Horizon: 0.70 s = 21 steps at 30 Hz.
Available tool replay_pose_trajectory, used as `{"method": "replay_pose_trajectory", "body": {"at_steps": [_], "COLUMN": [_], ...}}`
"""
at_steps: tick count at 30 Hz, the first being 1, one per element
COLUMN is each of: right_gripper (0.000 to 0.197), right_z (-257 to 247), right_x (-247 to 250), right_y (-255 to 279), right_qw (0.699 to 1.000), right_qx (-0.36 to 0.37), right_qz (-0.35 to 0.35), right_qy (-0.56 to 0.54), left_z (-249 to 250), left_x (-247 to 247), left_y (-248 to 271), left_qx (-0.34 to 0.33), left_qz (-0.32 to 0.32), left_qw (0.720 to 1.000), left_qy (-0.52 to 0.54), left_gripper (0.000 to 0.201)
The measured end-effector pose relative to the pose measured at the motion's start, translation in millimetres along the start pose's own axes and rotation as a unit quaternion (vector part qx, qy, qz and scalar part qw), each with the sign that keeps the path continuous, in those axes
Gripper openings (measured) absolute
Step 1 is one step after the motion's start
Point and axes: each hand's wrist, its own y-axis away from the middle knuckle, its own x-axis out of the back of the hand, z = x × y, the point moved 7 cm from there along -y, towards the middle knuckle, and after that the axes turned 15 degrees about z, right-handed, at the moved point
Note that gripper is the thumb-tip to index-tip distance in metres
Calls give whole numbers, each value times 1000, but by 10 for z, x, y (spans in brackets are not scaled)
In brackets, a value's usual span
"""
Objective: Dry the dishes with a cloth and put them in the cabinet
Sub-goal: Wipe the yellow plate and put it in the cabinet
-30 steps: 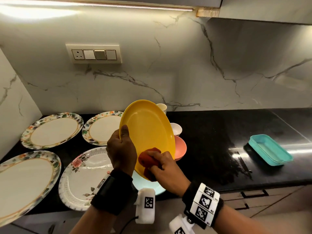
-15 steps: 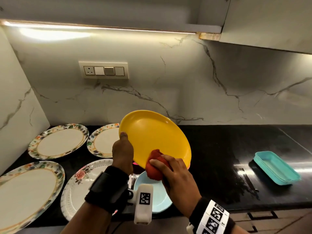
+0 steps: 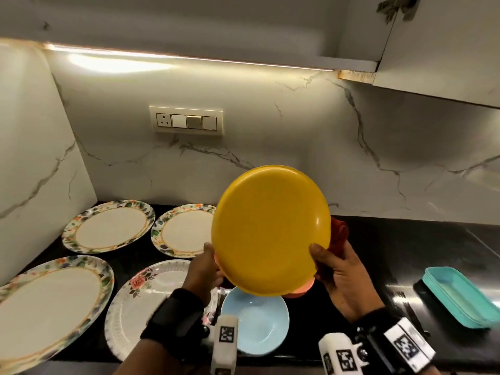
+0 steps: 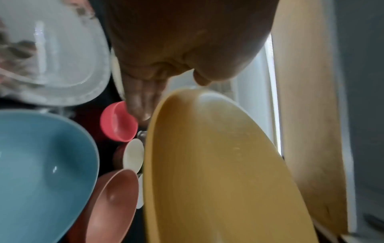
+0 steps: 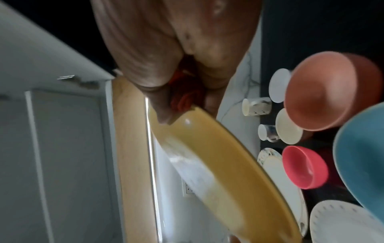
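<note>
I hold a yellow plate [image 3: 270, 228] up over the black counter [image 3: 384, 253], its underside turned toward me. My left hand [image 3: 203, 269] grips its left rim, thumb on the underside and fingers [image 4: 141, 98] behind. My right hand [image 3: 338, 274] pinches the right rim with the thumb on the underside. A bunched red cloth [image 3: 338, 231] sits between its fingers and the plate's far face, also seen as the red cloth [image 5: 182, 95] in the right wrist view. The grey wall cabinet [image 3: 433, 44] hangs above right.
Three floral-rimmed plates [image 3: 108, 226] and a white embossed plate [image 3: 143, 307] lie on the counter at left. A blue bowl [image 3: 257, 320] sits under the yellow plate, with a salmon bowl [image 5: 320, 92], a red bowl [image 5: 305, 167] and mugs [image 5: 257, 106] beyond. Teal trays [image 3: 460, 299] lie at right.
The yellow plate has been turned over, from its face toward me to its underside, and lifted higher. My right hand with the cloth moved from the plate's face to its right rim.
</note>
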Motion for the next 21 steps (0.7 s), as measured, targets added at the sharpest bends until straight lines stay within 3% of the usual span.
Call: {"method": "replay_pose_trajectory", "body": {"at_steps": [2,5,10,12,16,19,21], "right_gripper": [49,46,37,38,39,26,30], "right_z": [117,305,390,251,-35,-69,-32], "right_x": [51,106,347,305,-285,-736,-978], "right_y": [-24,-77,-299,-467,-621,-610,-520], "right_qw": [999,996,982,969,911,852,819], "right_qx": [-45,-86,-67,-55,-28,53,106], "right_qz": [-2,3,100,97,-24,-47,-60], "right_qy": [-17,-16,146,221,411,519,561], "left_z": [-137,-147,214,381,447,451,480], "left_x": [51,164,407,435,239,86,33], "left_y": [-118,-231,-85,52,276,349,364], "left_qx": [42,24,-123,-191,-265,-306,-323], "left_qz": [2,36,122,133,71,44,30], "left_qw": [997,991,977,967,961,951,945], "left_qy": [64,125,125,104,33,-22,-51], "left_gripper": [40,45,42,39,45,50,51]}}
